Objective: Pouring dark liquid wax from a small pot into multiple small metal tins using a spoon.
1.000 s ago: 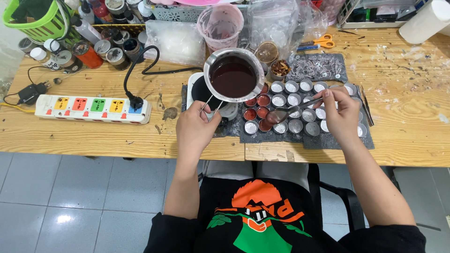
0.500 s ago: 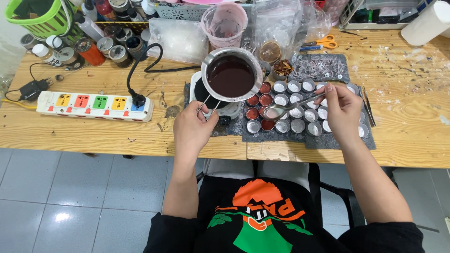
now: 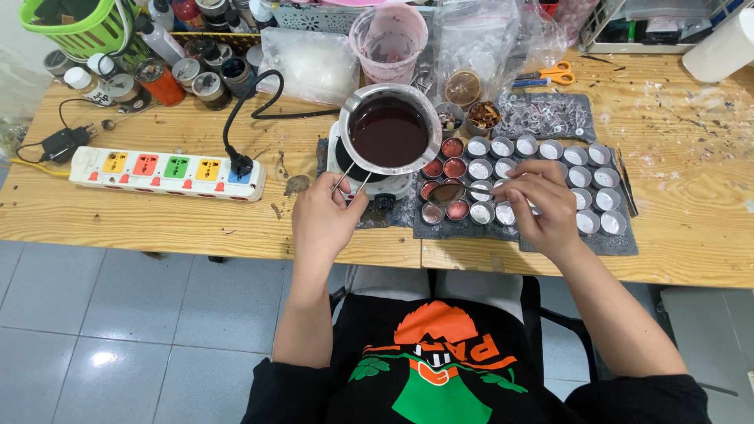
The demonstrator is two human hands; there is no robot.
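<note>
Red wax already fills a few of the little round cups (image 3: 452, 167) at the left end of the dark mat (image 3: 620, 245) on the wooden worktop (image 3: 157, 220), while most of the cups to the right look white and not yet filled. From the head view, the left hand (image 3: 326, 216) is closed on the thin wire handle of the metal pot (image 3: 390, 129) of dark red wax. The right hand (image 3: 542, 206) pinches a spoon (image 3: 448, 194) full of wax over the left cups.
</note>
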